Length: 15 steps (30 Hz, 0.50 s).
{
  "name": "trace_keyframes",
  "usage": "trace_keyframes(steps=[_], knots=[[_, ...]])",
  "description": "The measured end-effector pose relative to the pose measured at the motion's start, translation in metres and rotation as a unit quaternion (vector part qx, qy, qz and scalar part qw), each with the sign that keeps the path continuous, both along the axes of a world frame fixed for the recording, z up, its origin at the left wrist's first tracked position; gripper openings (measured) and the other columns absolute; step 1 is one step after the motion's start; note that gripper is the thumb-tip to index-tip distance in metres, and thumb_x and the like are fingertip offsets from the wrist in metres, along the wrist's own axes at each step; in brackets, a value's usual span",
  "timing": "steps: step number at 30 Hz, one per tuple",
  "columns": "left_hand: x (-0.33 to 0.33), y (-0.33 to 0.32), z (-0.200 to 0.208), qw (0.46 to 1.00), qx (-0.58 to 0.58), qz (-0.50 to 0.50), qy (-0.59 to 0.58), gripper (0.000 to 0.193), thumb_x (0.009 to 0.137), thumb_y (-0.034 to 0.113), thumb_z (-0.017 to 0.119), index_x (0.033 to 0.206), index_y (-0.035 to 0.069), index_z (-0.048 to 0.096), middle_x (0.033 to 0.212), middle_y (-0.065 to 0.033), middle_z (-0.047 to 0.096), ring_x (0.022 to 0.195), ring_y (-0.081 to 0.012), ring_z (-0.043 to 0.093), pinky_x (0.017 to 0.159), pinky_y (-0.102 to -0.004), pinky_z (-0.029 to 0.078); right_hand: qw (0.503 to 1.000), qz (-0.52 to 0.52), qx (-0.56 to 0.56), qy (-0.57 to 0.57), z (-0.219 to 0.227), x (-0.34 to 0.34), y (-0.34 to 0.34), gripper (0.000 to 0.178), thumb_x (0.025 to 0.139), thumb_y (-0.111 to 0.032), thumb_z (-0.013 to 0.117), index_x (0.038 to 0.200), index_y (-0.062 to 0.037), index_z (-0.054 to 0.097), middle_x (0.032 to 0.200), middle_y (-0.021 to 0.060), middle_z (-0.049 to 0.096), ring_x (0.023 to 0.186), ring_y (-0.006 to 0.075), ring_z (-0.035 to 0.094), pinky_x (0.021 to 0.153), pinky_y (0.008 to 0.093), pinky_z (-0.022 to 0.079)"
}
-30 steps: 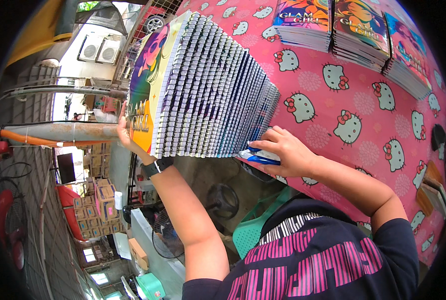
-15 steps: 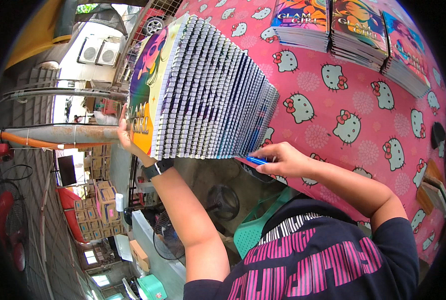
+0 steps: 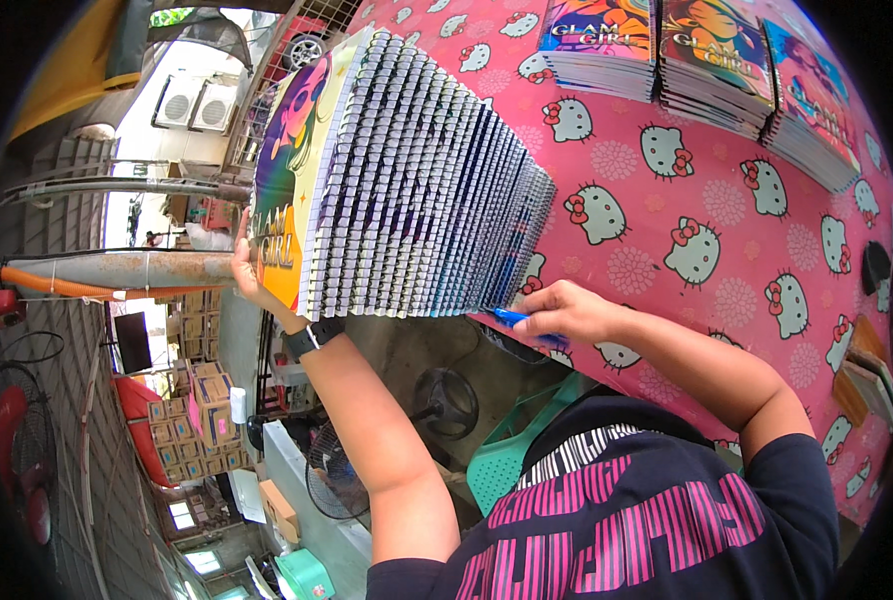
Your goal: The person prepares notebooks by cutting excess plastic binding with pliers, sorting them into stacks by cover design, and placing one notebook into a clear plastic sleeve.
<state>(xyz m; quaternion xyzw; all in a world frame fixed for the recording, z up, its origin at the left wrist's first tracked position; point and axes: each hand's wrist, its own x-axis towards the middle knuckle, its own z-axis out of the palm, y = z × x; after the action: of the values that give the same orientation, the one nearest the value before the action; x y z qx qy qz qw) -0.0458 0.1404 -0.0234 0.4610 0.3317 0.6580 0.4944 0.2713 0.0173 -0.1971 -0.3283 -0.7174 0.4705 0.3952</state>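
Shifting blue tool [image 3: 510, 317] since earlier, gripping in right hand [image 3: 575, 313] | bracing spiral-notebook stack [image 3: 412, 190] with left hand [image 3: 249, 272], can't tell finger curl | maybe risking spill by bracing loosely

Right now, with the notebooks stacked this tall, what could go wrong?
The tall stack of spiral notebooks stands close to the edge of the pink-covered table; if the left hand at its side slips, it might topple. The blue tool in the right hand is right by the coils low in the stack, so it could snag or bend one.
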Motion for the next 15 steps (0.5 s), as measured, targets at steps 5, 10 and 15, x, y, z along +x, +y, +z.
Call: trace_keyframes(steps=[5, 10, 15], knots=[[-0.006, 0.001, 0.0, 0.999, 0.006, -0.039, 0.007, 0.051, 0.092, 0.025, 0.03, 0.131, -0.005, 0.042, 0.123, -0.0259, 0.054, 0.111, -0.0355, 0.057, 0.098, -0.0469, 0.045, 0.999, 0.024, -0.042, -0.016, 0.005, -0.003, -0.002, 0.038, 0.079, -0.027, 0.067, 0.112, -0.0083, 0.064, 0.092, 0.0119, 0.061, 0.088, 0.0278, 0.059, 0.078, 0.038, 0.047], [-0.002, -0.001, 0.001, 1.0, -0.006, 0.013, -0.006, 0.05, 0.091, 0.024, 0.03, 0.13, -0.004, 0.044, 0.122, -0.0253, 0.055, 0.111, -0.0352, 0.057, 0.098, -0.0467, 0.045, 0.957, -0.115, 0.228, -0.138, 0.0, -0.002, -0.006, 0.046, 0.075, -0.027, 0.071, 0.117, -0.011, 0.061, 0.101, 0.0077, 0.055, 0.096, 0.0246, 0.051, 0.077, 0.0372, 0.042], [0.02, -0.006, 0.004, 0.997, -0.001, 0.068, 0.029, 0.049, 0.091, 0.024, 0.031, 0.13, -0.004, 0.044, 0.123, -0.0245, 0.055, 0.112, -0.034, 0.056, 0.099, -0.0459, 0.044, 0.884, 0.174, -0.412, 0.136, -0.005, 0.001, 0.007, 0.03, 0.083, -0.027, 0.064, 0.098, -0.0013, 0.066, 0.083, 0.0111, 0.066, 0.069, 0.0174, 0.063, 0.062, 0.0317, 0.05]])
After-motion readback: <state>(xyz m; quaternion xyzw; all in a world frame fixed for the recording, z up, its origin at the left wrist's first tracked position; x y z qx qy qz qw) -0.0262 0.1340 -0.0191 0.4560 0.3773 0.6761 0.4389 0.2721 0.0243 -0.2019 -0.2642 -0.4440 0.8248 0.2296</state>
